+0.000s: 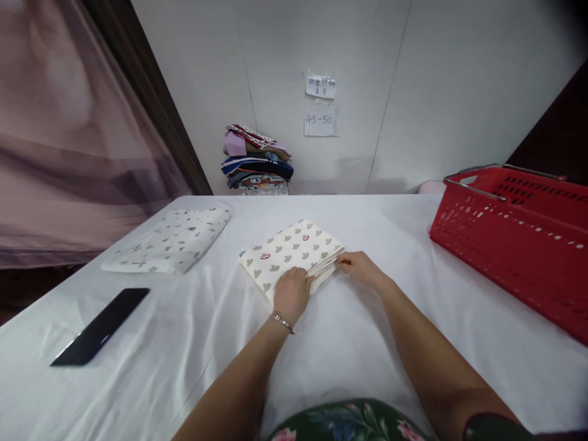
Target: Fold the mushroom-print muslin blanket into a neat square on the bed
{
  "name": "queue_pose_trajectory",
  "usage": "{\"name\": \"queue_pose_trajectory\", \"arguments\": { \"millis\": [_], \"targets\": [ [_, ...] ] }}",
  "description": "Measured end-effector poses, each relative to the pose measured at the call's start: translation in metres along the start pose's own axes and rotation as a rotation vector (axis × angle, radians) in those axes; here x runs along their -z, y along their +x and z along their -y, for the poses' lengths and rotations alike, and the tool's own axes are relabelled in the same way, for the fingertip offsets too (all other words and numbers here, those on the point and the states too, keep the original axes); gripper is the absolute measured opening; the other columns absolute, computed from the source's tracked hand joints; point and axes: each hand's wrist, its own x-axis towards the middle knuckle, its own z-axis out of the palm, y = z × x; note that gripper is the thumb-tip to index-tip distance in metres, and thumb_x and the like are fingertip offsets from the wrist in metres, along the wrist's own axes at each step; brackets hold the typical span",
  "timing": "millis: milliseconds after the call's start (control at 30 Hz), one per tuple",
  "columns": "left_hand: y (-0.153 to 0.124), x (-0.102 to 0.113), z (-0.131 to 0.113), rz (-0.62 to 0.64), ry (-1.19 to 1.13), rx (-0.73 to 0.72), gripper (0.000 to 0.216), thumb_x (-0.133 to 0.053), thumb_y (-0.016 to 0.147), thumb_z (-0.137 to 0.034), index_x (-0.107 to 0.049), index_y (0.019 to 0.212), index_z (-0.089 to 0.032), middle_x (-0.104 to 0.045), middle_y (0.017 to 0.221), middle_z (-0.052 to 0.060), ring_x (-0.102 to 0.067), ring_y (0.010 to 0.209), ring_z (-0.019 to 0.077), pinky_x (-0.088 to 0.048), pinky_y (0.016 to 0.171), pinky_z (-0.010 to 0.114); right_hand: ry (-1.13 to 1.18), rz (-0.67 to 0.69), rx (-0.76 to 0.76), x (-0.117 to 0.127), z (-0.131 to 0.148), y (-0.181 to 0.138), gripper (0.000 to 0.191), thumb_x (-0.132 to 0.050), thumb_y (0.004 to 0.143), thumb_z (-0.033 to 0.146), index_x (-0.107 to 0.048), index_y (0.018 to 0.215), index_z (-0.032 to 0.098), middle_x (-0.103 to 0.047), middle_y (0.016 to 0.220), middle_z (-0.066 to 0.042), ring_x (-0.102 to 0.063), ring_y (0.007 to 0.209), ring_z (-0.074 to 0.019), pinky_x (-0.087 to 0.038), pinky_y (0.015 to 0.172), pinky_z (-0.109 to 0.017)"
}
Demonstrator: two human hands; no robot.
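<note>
A folded cream cloth (294,248) with a print of beige, pink and green mouse-head shapes lies at an angle on the white-covered table. Its stacked layers show along the near right edge. My left hand (293,294), with a bracelet at the wrist, grips the near edge, fingers on top of the layers. At the right corner, my right hand (361,267) pinches the layered edge between thumb and fingers. How many layers each hand holds is hidden.
Another folded, grey-patterned white cloth (172,242) lies left, behind a dark flat phone-like slab (101,327). A red plastic basket (514,233) with metal handles stands right. Folded fabrics (258,162) are stacked by the wall, beneath paper signs (320,119). A pinkish curtain (68,135) hangs left.
</note>
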Motion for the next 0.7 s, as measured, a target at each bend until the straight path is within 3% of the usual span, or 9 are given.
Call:
{"name": "queue_pose_trajectory", "arguments": {
  "millis": [233,500,700],
  "targets": [
    [-0.001,0.000,0.000,-0.019,0.010,-0.005,0.018,-0.042,0.088,-0.030,-0.055,0.085,-0.018,-0.058,0.086,0.004,-0.053,0.081,0.0171,-0.038,0.071,0.028,0.115,0.081,-0.143,-0.014,0.000,0.004,0.018,-0.047,0.073,0.026,-0.063,0.070,0.018,-0.057,0.052,0.004,-0.048,0.041,-0.0092,-0.037,0.045,-0.021],
    [-0.002,0.001,-0.001,-0.029,0.023,-0.015,0.018,-0.043,0.088,-0.031,-0.055,0.087,-0.018,-0.058,0.087,0.004,-0.053,0.081,0.0174,-0.038,0.070,0.028,-0.195,0.071,0.059,-0.011,0.013,-0.001,0.023,-0.053,0.075,0.022,-0.068,0.090,0.029,-0.069,0.091,0.002,-0.060,0.083,-0.0164,-0.041,0.070,-0.025],
    [-0.004,-0.001,0.001,-0.071,-0.002,-0.057,0.017,-0.046,0.087,-0.032,-0.055,0.090,-0.018,-0.058,0.087,0.003,-0.053,0.083,0.0173,-0.039,0.072,0.029,-0.255,0.068,0.085,-0.016,0.013,0.001,0.021,-0.050,0.079,0.021,-0.068,0.090,0.026,-0.069,0.093,0.001,-0.060,0.086,-0.0168,-0.039,0.071,-0.024]
  ]
}}
